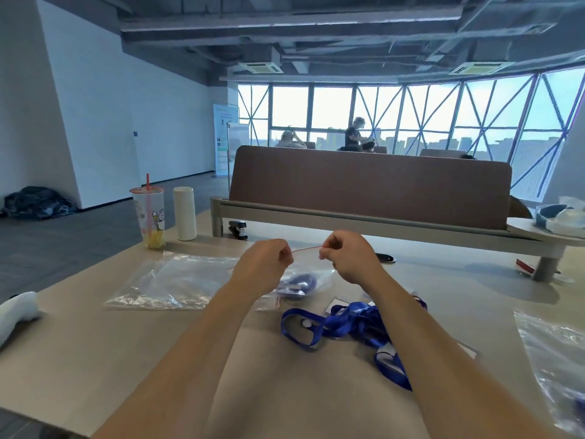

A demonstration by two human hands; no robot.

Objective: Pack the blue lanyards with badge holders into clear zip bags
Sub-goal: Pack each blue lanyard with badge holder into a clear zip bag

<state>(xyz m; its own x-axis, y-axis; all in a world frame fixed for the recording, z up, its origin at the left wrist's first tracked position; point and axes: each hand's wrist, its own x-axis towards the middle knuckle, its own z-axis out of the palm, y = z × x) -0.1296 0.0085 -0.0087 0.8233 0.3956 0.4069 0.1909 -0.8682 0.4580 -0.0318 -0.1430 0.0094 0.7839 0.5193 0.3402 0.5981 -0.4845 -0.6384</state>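
White wall (95, 99), dark floor (63, 236), brown divider (370, 188), daylit lattice windows (411, 115), exposed ceiling ducts (285, 30)

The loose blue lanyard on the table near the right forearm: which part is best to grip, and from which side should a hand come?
The open strap loop at the left end of the blue lanyard. It lies apart from the tangle, with bare table around it, so a pinch from above and the left looks easiest. The right end is hidden by the right forearm.

Light wood table (95, 359). Clear zip bags (164, 280) stacked at 10 o'clock. Drink cup (148, 217) and white bottle (185, 213) at 11, black stapler (238, 229) near 12. Blue lanyards (348, 324) heaped at 3. Another zip bag (554, 353) at the 4 o'clock edge.
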